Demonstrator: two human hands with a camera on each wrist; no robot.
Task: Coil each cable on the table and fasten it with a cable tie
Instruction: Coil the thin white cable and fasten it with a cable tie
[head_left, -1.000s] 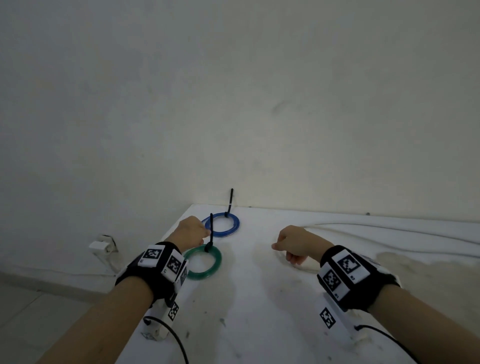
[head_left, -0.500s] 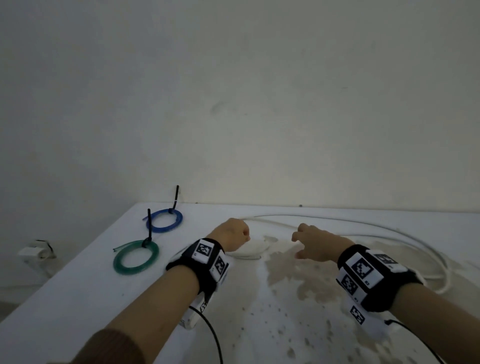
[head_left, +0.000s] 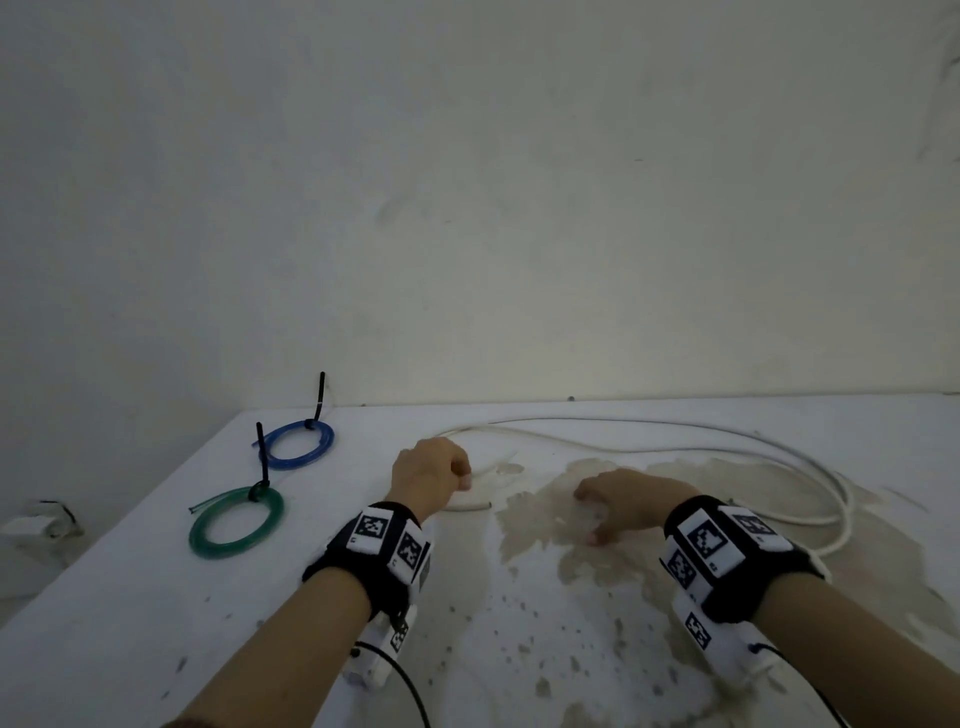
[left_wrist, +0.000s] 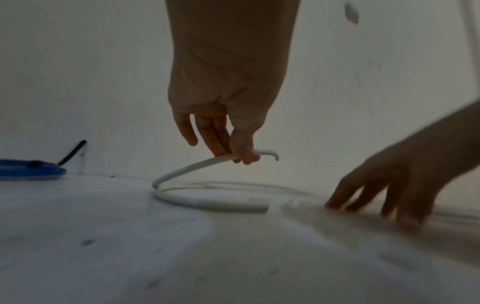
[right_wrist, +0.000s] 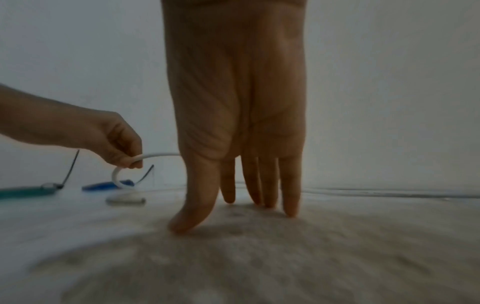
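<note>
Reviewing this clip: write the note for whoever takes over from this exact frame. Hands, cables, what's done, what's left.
Left hand: pinches the white cable near its free end, lifted off the table.
Right hand: open, fingertips down on the stained patch, holding nothing.
Done: blue coil and green coil lie at the table's far left, each with a black cable tie.
Left: coil the white cable, mostly loose across the far right, and tie it. No spare tie in view.

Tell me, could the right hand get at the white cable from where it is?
Probably yes. The right hand rests fingers-down on the table, holding nothing, and the white cable lies loose close by with nothing between them.
</note>
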